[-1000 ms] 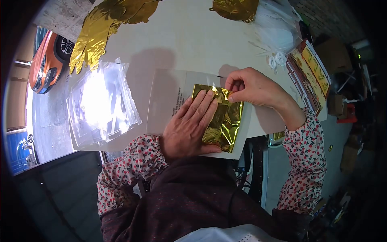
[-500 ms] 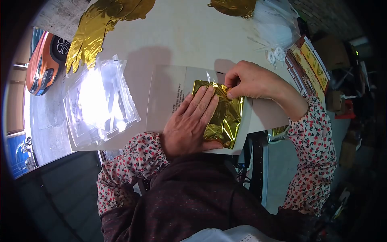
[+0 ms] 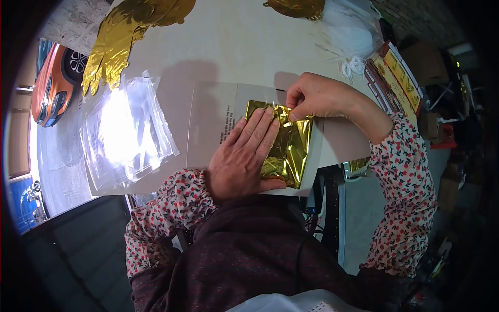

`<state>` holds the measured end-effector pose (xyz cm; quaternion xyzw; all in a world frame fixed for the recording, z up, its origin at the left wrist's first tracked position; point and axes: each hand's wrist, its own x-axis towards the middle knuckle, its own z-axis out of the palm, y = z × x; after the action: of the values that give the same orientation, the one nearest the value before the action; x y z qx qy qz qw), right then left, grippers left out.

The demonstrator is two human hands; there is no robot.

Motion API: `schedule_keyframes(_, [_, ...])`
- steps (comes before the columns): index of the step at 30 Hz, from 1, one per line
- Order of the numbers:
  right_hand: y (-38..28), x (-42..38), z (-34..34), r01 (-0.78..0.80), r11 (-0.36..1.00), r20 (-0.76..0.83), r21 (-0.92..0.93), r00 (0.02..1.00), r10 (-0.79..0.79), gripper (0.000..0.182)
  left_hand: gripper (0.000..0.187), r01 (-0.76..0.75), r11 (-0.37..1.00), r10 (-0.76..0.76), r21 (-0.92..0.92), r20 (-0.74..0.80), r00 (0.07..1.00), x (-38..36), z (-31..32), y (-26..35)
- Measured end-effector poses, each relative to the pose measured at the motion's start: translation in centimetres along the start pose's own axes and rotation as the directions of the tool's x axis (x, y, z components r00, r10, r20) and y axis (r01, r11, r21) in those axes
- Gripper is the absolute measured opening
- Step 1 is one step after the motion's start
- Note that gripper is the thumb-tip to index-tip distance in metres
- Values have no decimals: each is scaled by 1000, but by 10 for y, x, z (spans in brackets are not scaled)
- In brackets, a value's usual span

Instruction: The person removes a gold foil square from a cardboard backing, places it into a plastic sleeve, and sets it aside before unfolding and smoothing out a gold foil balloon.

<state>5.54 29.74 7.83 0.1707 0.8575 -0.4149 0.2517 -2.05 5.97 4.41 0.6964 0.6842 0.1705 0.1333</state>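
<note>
Left hand (image 3: 241,161): open, flat across folded gold foil (image 3: 297,148).
Right hand (image 3: 318,98): thumb and fingers pinch gold foil's upper edge.
Clear bag (image 3: 208,112): printed, beneath.

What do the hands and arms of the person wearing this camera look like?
The left hand and right hand are bare, without gloves. Pale oversleeves with a small red floral print gather at the wrists, over a dark maroon, speckled top.
</note>
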Motion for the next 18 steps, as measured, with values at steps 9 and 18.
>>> schedule_keyframes(9, [2,-2,1,-42,995,-3,88,999,43,17,114,-1,1000,0,15,22,1000,-1,-1,0])
schedule_keyframes(18, [-2,-16,27,53,998,-283,33,958,-42,14,114,-5,1000,5,28,-12,1000,-3,4,-3])
